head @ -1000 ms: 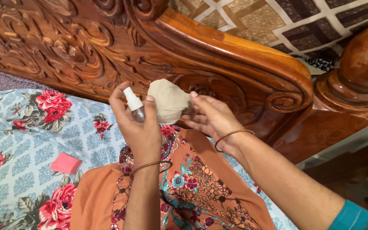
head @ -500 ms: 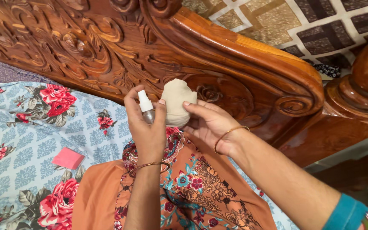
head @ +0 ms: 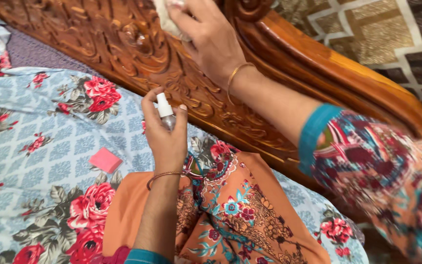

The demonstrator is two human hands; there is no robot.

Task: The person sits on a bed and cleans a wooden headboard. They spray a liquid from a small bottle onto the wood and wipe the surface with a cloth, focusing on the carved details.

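Cloth (head: pixel 164 19) pressed on carved headboard (head: pixel 123 54) by right hand (head: pixel 211 39); left hand (head: pixel 164 134) upright gripping spray bottle (head: pixel 164 111).

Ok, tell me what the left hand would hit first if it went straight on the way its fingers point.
Probably the carved wooden headboard: the left hand, gripping the small spray bottle, points up towards it above the floral bedsheet. Depth is unclear.
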